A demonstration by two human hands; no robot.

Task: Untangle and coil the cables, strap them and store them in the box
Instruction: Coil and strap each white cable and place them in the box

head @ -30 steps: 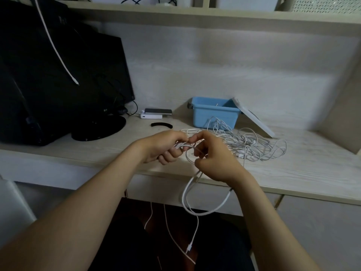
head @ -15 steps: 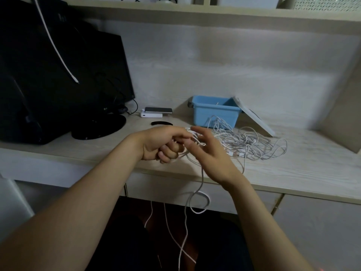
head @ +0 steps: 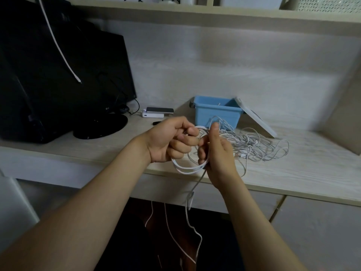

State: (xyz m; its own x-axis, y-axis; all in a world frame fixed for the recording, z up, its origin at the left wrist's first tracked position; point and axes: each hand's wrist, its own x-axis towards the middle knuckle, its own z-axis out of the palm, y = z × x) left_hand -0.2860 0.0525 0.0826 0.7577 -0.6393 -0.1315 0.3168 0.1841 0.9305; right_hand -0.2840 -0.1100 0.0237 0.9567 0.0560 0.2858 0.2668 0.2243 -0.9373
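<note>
My left hand [head: 169, 139] grips a small coil of white cable [head: 187, 168] above the desk's front edge, thumb pinching the loops. My right hand [head: 218, 153] holds the same cable on the coil's right side, fingers curled round the loops. The cable's loose tail [head: 192, 222] hangs below the desk edge. A tangled pile of white cables [head: 256, 145] lies on the desk to the right. Behind it stands an open blue box [head: 216, 114] with its white lid [head: 256, 120] leaning against its right side.
A black monitor [head: 64, 75] on a round stand fills the left. A phone on a white power bank [head: 156, 112] and a black strap [head: 157, 122] lie near the box. A shelf runs overhead. A white cable [head: 58, 42] hangs in front of the monitor.
The big loop hanging under the desk has been drawn up into a small coil between my hands. Only a short tail hangs now. Both hands rose slightly.
</note>
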